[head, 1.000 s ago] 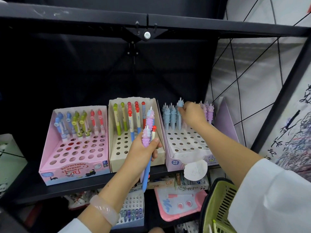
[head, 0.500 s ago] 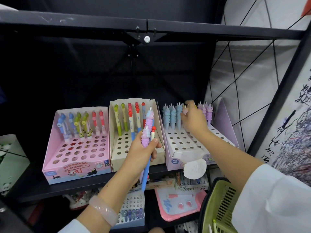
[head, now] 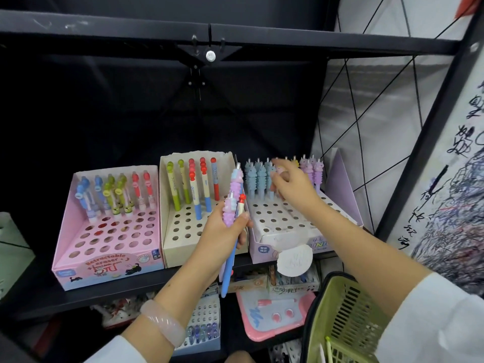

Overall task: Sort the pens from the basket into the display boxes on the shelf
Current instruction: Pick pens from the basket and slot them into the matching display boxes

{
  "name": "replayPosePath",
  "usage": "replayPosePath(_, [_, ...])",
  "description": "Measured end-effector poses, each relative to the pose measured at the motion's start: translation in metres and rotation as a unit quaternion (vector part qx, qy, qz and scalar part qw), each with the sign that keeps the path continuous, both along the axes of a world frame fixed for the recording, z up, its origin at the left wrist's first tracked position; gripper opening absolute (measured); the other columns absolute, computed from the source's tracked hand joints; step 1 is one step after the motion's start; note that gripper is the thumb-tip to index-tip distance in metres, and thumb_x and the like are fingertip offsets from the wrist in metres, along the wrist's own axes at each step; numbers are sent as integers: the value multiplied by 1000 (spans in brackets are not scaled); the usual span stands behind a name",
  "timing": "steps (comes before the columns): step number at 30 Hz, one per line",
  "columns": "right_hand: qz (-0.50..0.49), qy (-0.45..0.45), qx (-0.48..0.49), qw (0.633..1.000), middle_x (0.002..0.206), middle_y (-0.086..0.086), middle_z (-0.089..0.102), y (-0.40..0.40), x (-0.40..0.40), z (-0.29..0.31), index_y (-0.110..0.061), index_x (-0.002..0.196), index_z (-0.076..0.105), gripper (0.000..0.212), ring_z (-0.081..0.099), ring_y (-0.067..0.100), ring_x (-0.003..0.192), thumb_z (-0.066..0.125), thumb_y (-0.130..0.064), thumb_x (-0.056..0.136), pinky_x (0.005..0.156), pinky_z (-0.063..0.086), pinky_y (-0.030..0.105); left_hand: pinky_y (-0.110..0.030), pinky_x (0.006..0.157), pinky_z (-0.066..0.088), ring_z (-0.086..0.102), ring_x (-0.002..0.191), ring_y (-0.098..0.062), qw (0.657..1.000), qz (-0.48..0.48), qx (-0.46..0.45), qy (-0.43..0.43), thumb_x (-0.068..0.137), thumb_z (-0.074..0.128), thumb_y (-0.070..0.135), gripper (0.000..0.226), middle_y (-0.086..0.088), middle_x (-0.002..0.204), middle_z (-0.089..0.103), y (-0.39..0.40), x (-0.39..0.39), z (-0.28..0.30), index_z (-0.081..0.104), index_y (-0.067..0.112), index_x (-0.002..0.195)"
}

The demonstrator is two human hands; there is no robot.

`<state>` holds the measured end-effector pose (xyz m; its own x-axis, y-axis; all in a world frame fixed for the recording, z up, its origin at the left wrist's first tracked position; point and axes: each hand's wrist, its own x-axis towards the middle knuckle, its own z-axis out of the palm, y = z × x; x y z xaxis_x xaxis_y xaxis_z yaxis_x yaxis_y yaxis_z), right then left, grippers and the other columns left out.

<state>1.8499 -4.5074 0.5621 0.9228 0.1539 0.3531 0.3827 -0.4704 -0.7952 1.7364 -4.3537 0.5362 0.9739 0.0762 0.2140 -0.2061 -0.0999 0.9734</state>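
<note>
Pastel pens (head: 234,205) are bunched in your left hand (head: 222,231), which is gripping them upright with fingers curled around their middles. That bundle includes two lilac ridged pens with animal tops, a slim white pen with a red cap, and a long blue barrel hanging down below your fist. Behind your left knuckles is standing the cream display box (head: 183,224), holding green and red-topped pens in its back rows. Further out to the left of that grip is sitting the pink display box (head: 104,231), with blue, green and red pens along its back. Your left wrist is wearing a pale pink bangle (head: 163,323).

Your right hand (head: 293,187) is reaching over the back row of the lilac display box (head: 282,224), just right of the bundle. Its fingers are blurred, curled around a pinkish pen top, though you cannot tell for certain whether they are pinching it. Blue ridged pens are standing just left of these fingers and purple ones just right. Below your right forearm, near your white sleeve, the green basket (head: 345,323) is hanging, with a pale pen inside.
</note>
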Motion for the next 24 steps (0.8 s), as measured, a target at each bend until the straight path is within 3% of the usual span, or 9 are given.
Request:
replayPosePath(3, [106, 50, 76, 990, 77, -8, 63, 2, -25, 3, -20, 102, 63, 21, 53, -1, 60, 47, -31, 96, 59, 47, 17, -20, 49, 47, 50, 46, -7, 1000, -10, 9, 3, 94, 49, 13, 8, 7, 67, 66, -12, 4, 3, 53, 19, 90])
replayPosePath(7, [178, 69, 107, 976, 84, -13, 62, -2, -43, 9, -28, 92, 64, 9, 58, -1, 77, 55, -29, 92, 68, 49, 14, -21, 47, 47, 50, 45, -6, 999, -27, 10, 21, 94, 50, 12, 12, 8, 63, 66, -31, 8, 6, 52, 24, 97])
replayPosePath(12, [173, 111, 214, 955, 87, 0, 61, -14, -40, 13, -16, 90, 62, 11, 58, 10, 81, 52, -14, 94, 80, 50, 27, -22, 48, 46, 50, 46, -6, 998, -50, 18, 36, 94, 51, 12, 12, 9, 63, 66, -45, 11, 7, 51, 21, 103])
replayPosePath(16, [69, 88, 386, 916, 79, 0, 66, -40, -21, 26, -11, 88, 57, 14, 63, 9, 72, 48, -15, 97, 75, 53, 24, -21, 47, 44, 50, 47, -6, 997, -54, 26, 51, 95, 50, 14, 12, 7, 71, 66, -48, 12, 4, 51, 25, 100])
replayPosePath(18, [-21, 47, 367, 929, 83, 1, 66, -60, -7, 31, -13, 91, 56, 12, 66, 11, 73, 48, -20, 97, 72, 55, 24, -22, 47, 44, 50, 46, -6, 997, -51, 25, 53, 95, 49, 14, 9, 6, 73, 66, -46, 13, 4, 52, 22, 95])
replayPosePath(20, [-88, -4, 291, 953, 89, 4, 66, -79, 5, 29, -19, 92, 52, 7, 67, 13, 75, 50, -24, 96, 74, 56, 27, -21, 45, 44, 49, 45, -5, 997, -49, 19, 51, 95, 49, 14, 8, 6, 70, 66, -45, 12, 5, 54, 20, 90])
replayPosePath(24, [-127, -45, 134, 982, 86, 2, 62, -95, 20, 14, -27, 87, 45, 11, 66, 21, 83, 51, -23, 95, 81, 56, 42, -20, 42, 42, 48, 41, -6, 997, -56, -5, 58, 95, 48, 13, 12, 4, 67, 66, -46, 12, 5, 57, 20, 90])
